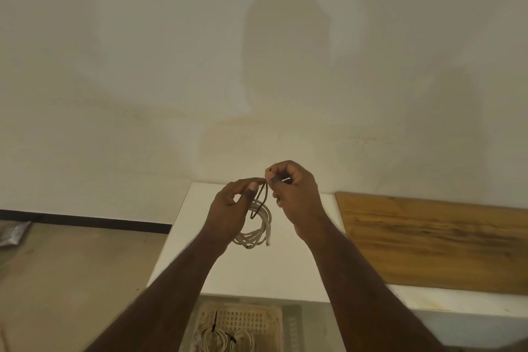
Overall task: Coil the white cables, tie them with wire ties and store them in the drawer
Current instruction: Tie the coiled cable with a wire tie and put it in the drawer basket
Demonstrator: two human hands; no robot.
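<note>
White table [257, 271] | drawer [274, 320]: two tied cable coils [225, 337]

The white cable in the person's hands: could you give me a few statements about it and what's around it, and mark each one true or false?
1. The white cable is wound into a coil. True.
2. Only one hand is busy. False: the left hand and the right hand are both raised above the white table, pinching a dark tie.
3. The tie loops through the coil. True.
4. The drawer below holds nothing. False: coiled cables with dark ties already lie in it.
5. A wooden board lies left of the hands. False: it lies to the right.
</note>
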